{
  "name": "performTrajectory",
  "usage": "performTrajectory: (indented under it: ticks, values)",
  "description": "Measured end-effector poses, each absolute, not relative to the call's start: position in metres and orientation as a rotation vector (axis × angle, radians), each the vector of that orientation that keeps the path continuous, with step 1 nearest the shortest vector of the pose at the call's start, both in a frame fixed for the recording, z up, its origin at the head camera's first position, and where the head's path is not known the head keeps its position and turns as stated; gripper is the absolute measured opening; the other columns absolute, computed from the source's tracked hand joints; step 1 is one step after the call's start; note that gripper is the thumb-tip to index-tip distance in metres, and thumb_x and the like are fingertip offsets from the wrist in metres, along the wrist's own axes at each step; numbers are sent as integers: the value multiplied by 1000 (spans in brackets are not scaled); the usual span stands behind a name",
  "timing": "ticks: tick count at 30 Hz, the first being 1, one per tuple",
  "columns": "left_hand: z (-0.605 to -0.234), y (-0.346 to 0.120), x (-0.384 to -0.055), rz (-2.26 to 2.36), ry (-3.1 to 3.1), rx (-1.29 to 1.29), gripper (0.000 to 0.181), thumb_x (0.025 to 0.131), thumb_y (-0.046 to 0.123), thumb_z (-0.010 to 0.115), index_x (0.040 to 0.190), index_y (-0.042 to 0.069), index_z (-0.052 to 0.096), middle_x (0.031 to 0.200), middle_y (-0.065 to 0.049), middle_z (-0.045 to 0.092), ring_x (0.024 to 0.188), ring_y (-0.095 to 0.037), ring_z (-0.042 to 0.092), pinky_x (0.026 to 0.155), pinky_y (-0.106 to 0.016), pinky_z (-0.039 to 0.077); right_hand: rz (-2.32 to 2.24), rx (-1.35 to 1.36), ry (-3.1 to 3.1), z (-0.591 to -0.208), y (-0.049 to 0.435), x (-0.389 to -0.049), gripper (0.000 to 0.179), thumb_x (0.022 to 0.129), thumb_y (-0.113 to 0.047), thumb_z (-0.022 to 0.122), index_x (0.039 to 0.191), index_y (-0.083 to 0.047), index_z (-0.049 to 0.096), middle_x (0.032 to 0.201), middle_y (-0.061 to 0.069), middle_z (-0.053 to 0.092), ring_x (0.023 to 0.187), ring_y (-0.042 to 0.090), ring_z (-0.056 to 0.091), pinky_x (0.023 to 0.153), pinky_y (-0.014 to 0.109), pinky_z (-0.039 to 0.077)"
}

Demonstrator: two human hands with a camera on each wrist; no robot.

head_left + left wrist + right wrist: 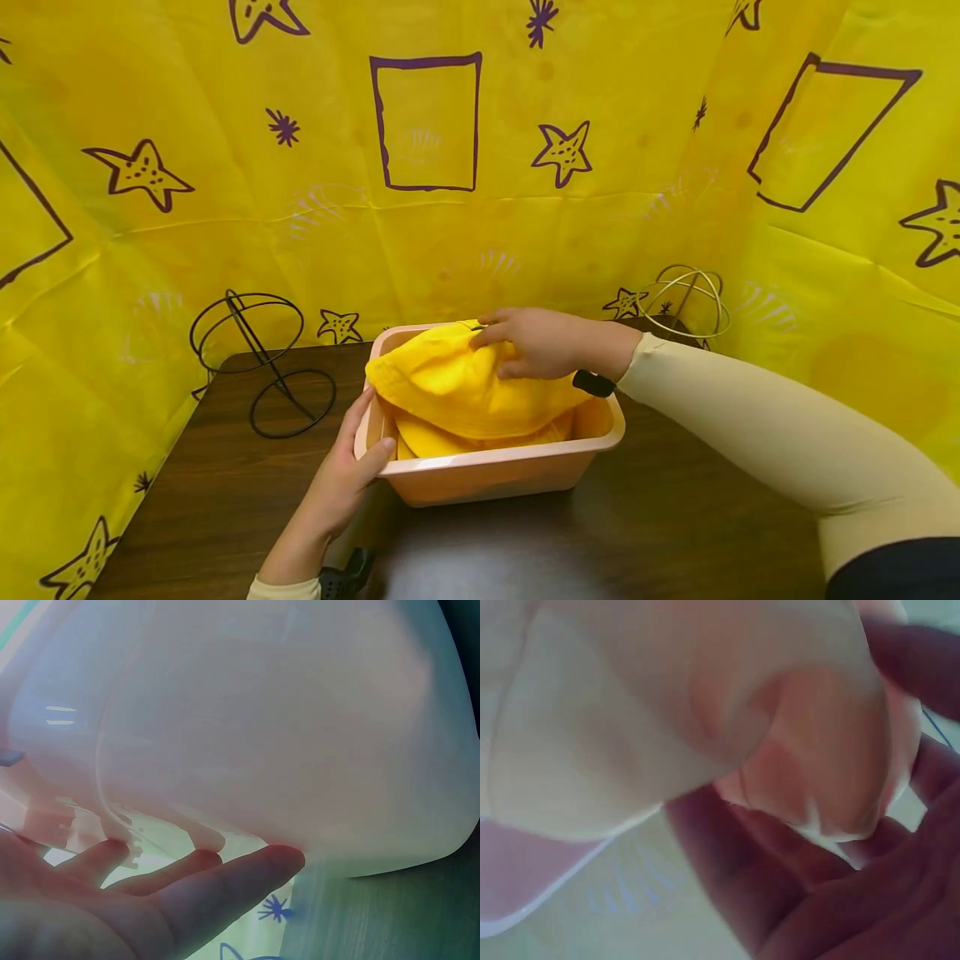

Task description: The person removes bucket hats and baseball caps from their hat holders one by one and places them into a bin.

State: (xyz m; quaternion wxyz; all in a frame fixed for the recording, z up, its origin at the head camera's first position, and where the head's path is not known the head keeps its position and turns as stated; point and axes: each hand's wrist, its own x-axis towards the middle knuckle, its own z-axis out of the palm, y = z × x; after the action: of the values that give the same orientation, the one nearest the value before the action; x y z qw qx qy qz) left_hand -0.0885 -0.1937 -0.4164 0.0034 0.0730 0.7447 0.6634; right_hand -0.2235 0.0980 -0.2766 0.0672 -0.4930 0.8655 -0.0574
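Observation:
A yellow bucket hat (457, 383) sits tilted in a pink plastic tub (487, 483). Beneath its brim lies more yellow fabric (435, 440), perhaps a second hat. My right hand (540, 342) is at the hat's crown; in the right wrist view its cloth (810, 750) lies between the thumb and the curled fingers. With the thumb over the rim and the other fingers against the outer wall, my left hand (348, 467) holds the tub's left end. The left wrist view shows those fingertips (285, 859) on the tub's outside (262, 735).
The tub stands on a dark wooden table (675, 500). A black wire stand (277, 375) is at the back left, and a pale wire stand (693, 304) at the back right, partly behind my right arm. Yellow patterned cloth (622, 83) encloses the back and sides.

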Motion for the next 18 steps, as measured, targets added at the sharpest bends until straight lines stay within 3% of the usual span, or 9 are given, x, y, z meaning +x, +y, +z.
performTrajectory:
  ticks: [3,6,10,18]
  values:
    - [-416,-194,-88,2081,2329,227,75,100,11,56,160,23,13,161,-22,6,138,-42,28,92,-23,43,-91,-1365,2602,-283,94,-222,74,90,-41,74,154,-27,40,161,18,20,134,33,44,104,40,40]
    - [-416,-194,-88,2081,2322,219,75,100,12,56,160,22,13,161,-22,5,138,-42,28,92,-23,43,-44,-1341,2584,-291,88,-224,86,86,-51,74,158,-32,31,163,19,11,132,33,46,104,38,41]
    - [-416,-193,-89,2086,2309,209,75,100,11,56,160,22,12,161,-22,5,138,-43,28,92,-24,44,-7,-1360,2552,-300,80,-232,92,84,-57,73,159,-31,26,163,22,5,134,33,43,106,37,37]
    - [-416,-193,-89,2111,2284,221,76,100,10,56,160,23,13,160,-22,6,137,-44,28,91,-27,45,32,-1276,2492,-317,67,-239,92,83,-58,74,158,-36,26,165,15,5,135,31,43,108,39,34]
